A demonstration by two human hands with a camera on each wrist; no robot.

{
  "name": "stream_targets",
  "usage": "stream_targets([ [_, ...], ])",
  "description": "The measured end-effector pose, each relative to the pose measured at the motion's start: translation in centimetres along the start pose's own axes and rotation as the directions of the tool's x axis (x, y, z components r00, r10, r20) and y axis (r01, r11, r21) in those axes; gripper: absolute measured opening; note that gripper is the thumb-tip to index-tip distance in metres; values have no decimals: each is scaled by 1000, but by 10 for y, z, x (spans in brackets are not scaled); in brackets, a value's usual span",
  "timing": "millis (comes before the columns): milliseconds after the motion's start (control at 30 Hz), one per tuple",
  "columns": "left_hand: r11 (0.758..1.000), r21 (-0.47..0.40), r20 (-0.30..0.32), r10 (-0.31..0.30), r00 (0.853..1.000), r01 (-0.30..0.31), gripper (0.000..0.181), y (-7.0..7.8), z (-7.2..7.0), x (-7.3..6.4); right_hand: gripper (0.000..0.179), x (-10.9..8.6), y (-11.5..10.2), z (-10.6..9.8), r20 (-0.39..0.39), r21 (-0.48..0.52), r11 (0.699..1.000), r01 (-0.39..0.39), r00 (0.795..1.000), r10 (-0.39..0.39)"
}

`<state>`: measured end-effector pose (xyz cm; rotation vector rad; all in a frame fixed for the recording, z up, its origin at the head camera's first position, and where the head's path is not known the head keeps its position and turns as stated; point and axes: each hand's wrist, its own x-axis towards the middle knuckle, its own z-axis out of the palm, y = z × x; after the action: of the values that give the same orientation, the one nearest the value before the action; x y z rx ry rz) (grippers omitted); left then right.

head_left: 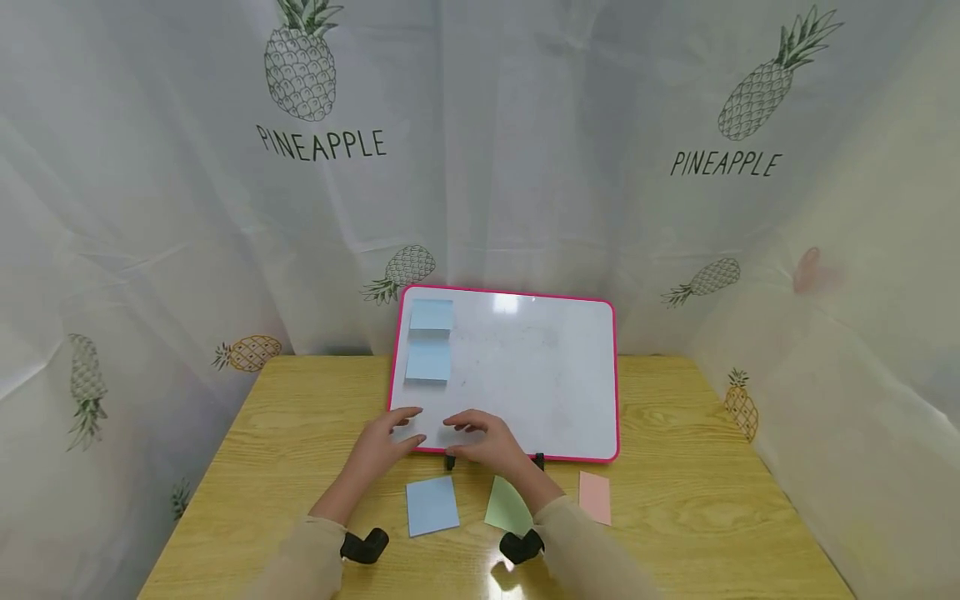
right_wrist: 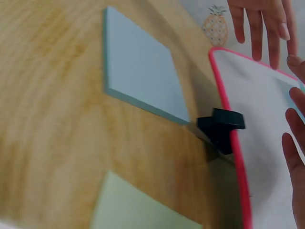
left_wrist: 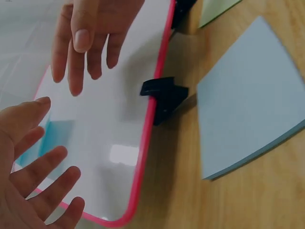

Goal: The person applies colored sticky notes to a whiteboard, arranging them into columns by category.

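Note:
In the head view my left hand (head_left: 382, 442) hovers before the lower left of a pink-framed whiteboard (head_left: 532, 375), its fingers spread and holding nothing. My right hand (head_left: 486, 440) faces it across a small gap, fingers loosely bent, likewise bare. Two blue sticky notes (head_left: 431, 315) (head_left: 428, 362) are stuck one below the other at the board's upper left. A blue sticky note pad (head_left: 432, 506) lies on the table below my hands. The green pad (head_left: 507, 507) is partly hidden by my right wrist. A pink pad (head_left: 595, 497) lies farther right.
The board leans back on a stand with black clips (left_wrist: 164, 95) at its lower edge. A wooden table (head_left: 697, 508) carries everything. Behind it hangs a white curtain (head_left: 525, 167) with pineapple prints.

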<state>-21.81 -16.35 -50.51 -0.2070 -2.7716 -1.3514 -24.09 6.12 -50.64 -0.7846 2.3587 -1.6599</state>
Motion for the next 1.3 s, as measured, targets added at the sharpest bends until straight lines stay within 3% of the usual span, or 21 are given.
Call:
stream_targets([
  [133,998,-66,20,19,1000,-18,44,-6,8,-10,39,-15,-6,6,49,63,998,2,999,-5],
  [500,990,-128,37,-51,998,55,40,-18,25,-38,39,-33,44,33,37,54,996,-65,997,63],
  [633,995,-92,45,-31,999,35,43,-24,31,-47,39,-39,51,39,53,46,997,-68,996,65],
  [767,1000,17,101,-1,995,-1,57,-31,35,-55,35,-43,55,42,87,21,999,-48,995,46],
  [967,984,173,147,14,989,-39,74,-41,39,-61,36,-44,60,44,143,47,998,-32,989,25],
  [1300,993,105,165,33,986,-50,71,-54,38,-65,55,-47,58,44,225,-85,996,17,974,2],
])
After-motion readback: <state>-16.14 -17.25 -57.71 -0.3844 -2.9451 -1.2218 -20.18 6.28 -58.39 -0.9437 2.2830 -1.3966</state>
